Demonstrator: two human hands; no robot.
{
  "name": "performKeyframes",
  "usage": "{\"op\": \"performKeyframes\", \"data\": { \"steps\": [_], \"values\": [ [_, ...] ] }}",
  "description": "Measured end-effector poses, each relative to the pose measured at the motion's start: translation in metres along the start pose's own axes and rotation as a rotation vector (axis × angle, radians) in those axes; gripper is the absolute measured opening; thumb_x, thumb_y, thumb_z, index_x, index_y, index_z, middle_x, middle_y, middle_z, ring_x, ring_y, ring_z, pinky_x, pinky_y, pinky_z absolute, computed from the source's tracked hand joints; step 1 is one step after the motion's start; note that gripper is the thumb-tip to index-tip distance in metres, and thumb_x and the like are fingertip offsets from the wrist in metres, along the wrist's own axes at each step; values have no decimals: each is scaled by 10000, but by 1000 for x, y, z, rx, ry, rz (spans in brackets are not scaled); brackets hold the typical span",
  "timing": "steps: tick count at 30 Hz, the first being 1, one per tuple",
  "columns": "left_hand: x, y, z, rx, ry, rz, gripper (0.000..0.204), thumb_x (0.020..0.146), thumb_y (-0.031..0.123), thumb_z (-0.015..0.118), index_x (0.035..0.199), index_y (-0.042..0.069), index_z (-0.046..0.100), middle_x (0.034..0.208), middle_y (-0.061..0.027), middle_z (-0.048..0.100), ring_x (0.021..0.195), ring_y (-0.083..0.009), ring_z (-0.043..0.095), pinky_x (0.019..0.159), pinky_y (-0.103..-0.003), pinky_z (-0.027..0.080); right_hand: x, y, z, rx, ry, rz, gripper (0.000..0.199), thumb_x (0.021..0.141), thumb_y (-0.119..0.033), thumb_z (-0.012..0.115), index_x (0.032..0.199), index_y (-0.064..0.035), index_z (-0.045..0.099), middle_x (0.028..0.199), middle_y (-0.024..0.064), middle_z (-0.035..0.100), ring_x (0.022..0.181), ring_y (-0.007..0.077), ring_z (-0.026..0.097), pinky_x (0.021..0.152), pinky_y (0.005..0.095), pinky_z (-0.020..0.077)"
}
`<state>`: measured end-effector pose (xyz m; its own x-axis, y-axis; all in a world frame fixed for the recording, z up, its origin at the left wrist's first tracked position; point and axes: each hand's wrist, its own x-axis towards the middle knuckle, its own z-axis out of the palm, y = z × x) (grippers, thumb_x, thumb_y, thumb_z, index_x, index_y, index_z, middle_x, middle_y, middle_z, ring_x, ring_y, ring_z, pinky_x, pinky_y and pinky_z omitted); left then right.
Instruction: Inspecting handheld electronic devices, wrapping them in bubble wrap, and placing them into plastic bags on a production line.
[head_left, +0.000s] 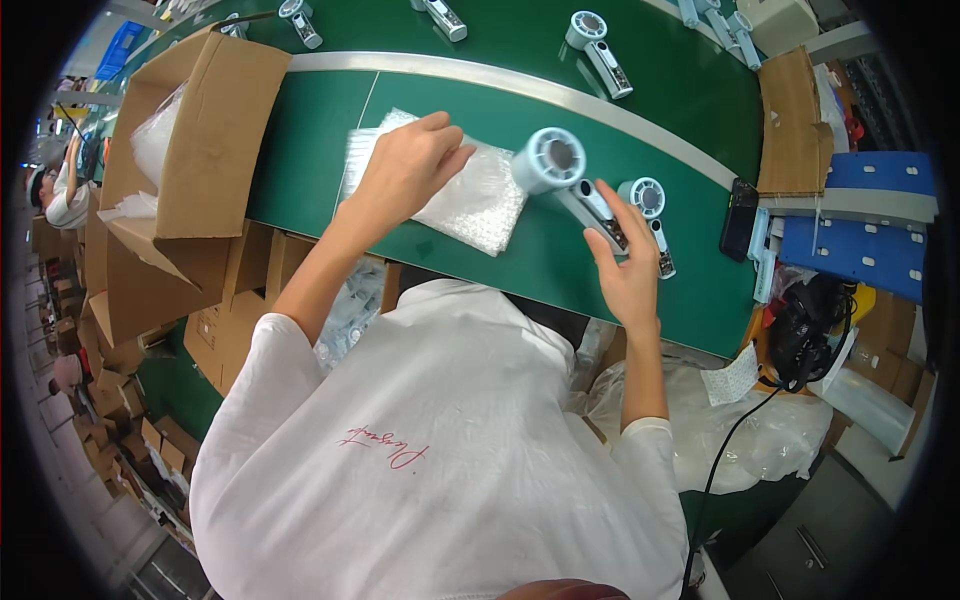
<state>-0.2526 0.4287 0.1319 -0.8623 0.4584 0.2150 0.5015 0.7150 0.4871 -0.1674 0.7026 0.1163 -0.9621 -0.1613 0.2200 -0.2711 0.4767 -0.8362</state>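
We are at the bagging step, as we judge it. Our right hand (625, 270) is clamped on the grey handle of a white handheld fan (560, 170), its round head tilted up toward 11 o'clock above the green work table (300, 150). Our left hand (405, 170) lies fingers-down, pinching at the top sheet of a stack of clear plastic bags (470, 205), which sits at 9 o'clock from the fan head, just beside it. The hands are apart.

The next move calls for separating one bag and opening its mouth toward the fan; the film is thin and clings, so a fingertip pinch is required.

A second handheld fan (650, 215) lies flat at 3 o'clock, touching or nearly touching our right fingers. A black phone (740, 220) lies further out at 3 o'clock. An open cardboard carton (190, 140) stands at 9 o'clock. A metal strip (560, 95) borders the conveyor belt (520, 40) at 12 o'clock, which carries more fans (597, 45). Open room lies between bags and carton, and toward 6 o'clock before the table's near edge.
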Motion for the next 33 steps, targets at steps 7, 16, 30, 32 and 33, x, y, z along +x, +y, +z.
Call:
{"op": "performKeyframes", "data": {
  "steps": [7, 16, 30, 32, 33],
  "values": [
    [-25, -31, 50, -114, 27, -69, 446, 752, -46, 664, 1149, 92, 514, 971, -77, 509, 711, -242, 496, 664, -347, 456, -32, 9, 16, 277, 181, 366, 500, 878, 16, 622, 1371, -54, 581, 1014, 63, 592, 723, 130, 514, 612, 231, 454],
    [-27, -49, 58, -191, 115, -142, 463, 726, -140, 608, 1137, 67, 563, 951, -83, 513, 770, -199, 510, 659, -308, 457, -35, 12, 31, 334, 117, 324, 511, 882, 21, 624, 1386, -33, 558, 1099, 84, 602, 753, 120, 528, 597, 218, 474],
    [-19, -45, 44, -603, -63, -330, 410, 730, -137, 571, 1091, 56, 600, 981, -87, 511, 849, -182, 527, 691, -273, 480, -29, 13, 47, 552, 167, 398, 522, 884, 18, 627, 1397, -28, 542, 1121, 96, 611, 763, 116, 542, 597, 217, 489],
    [-20, -37, 47, -372, -40, -260, 408, 730, -131, 571, 1092, 56, 599, 1008, -90, 502, 858, -187, 529, 704, -278, 486, -27, 13, 49, 578, 185, 401, 523, 888, 14, 627, 1401, -19, 534, 1154, 108, 614, 775, 115, 551, 593, 215, 489],
    [-20, -36, 47, -257, -28, -224, 408, 731, -128, 570, 1093, 56, 599, 1021, -91, 498, 862, -190, 530, 710, -280, 489, -27, 13, 50, 591, 195, 403, 523, 889, 12, 627, 1403, -15, 530, 1170, 114, 615, 782, 114, 556, 591, 214, 489]
  ]
}}
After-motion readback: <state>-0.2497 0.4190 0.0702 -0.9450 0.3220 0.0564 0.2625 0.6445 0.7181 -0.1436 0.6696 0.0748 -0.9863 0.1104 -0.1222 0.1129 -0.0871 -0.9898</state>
